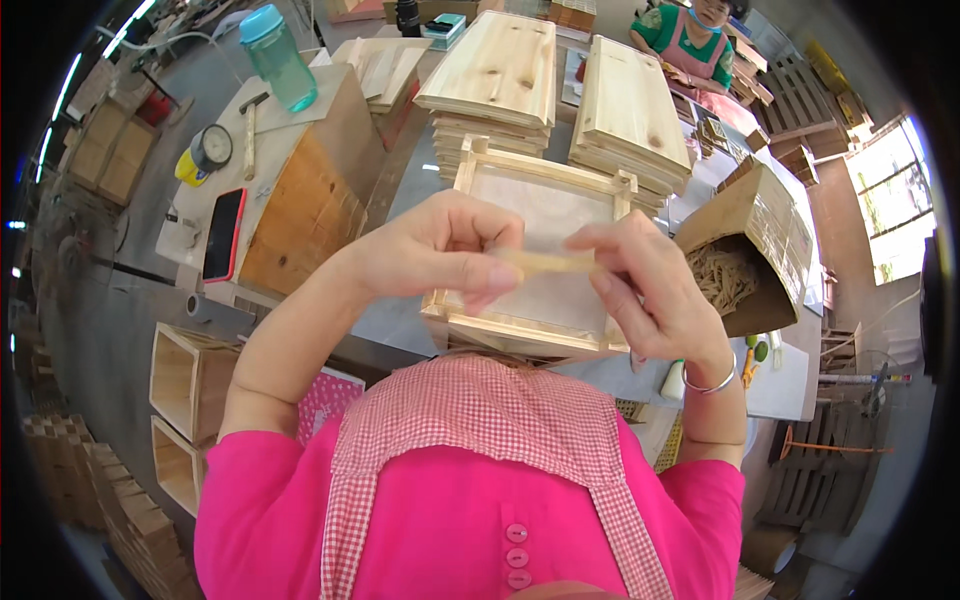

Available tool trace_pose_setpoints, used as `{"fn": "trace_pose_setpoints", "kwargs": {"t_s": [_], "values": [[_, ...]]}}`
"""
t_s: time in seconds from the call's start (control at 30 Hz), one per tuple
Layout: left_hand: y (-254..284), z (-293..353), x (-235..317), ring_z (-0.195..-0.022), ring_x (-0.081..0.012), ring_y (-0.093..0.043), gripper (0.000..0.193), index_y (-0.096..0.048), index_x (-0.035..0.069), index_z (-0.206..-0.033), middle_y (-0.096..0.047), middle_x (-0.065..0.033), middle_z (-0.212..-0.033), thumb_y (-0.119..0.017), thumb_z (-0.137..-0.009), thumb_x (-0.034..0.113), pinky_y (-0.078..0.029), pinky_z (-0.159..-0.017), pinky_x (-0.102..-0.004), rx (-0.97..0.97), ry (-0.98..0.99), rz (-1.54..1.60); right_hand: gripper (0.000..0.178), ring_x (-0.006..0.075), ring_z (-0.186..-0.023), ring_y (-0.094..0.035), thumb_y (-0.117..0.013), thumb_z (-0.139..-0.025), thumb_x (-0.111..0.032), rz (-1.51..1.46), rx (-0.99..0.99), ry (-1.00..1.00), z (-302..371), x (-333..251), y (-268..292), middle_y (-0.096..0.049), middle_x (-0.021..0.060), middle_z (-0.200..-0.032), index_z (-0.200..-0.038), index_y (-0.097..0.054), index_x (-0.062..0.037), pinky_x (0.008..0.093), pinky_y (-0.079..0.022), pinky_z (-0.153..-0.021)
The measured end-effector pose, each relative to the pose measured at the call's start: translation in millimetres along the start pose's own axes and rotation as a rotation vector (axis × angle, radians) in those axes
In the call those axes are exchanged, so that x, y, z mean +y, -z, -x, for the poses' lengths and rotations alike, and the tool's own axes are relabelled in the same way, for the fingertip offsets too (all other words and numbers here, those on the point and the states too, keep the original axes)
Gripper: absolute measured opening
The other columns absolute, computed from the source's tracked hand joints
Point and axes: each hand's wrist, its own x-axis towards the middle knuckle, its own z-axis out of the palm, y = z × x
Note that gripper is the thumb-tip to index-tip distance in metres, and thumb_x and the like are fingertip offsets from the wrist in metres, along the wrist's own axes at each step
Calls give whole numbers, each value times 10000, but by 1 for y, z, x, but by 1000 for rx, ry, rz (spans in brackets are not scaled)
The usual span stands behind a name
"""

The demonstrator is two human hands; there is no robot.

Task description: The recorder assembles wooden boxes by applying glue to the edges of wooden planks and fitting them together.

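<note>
Both hands are pinching one thin wooden slat (545,262) between them, the left hand (440,255) taking its near end in a fingertip grip and the right hand (645,280) clamping the other, just above the open wooden frame (545,195) lying on the bench (400,320). The frame's four sides are already looking joined, but this slat is not yet sitting on it. Finished panels (495,70) are stacking up behind, and a cardboard box (755,225) of fibre is standing to the right.

hands: 2, centre | wooden frame (540,250): 1, centre | board stacks (560,90): 2, top centre | bottle (277,55): 1, upper left | phone (224,235): 1, left | open wooden boxes (185,415): 2, lower left
</note>
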Motion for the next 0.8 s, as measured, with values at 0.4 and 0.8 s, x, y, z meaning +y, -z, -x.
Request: {"fn": "trace_pose_setpoints", "kwargs": {"t_s": [0.4, 0.8], "values": [[133, -1, -28, -658, -291, -494, 242, -411, 48, -663, -466, -90, -635, -608, -801, 76, -422, -791, -421, 346, -314, -1443, 297, 278, -691, -465, -545, -933, -150, 255, 138, -263, 34, 151, 28, -462, 108, -666, -689, -461, -2, 386, -382, -791], [38, 82, -36, -1314, -336, -433, 446, -520, 41, -952, -554, -101, -1091, -757, -677, 299, -345, -1065, -446, 169, -45, -912, 707, 353, -1050, -515, -771, -630, -667, -5, -126, -296, 86, 62, 12, -493, 108, -815, -745, -453, -47, 447, -399, -900]]}}
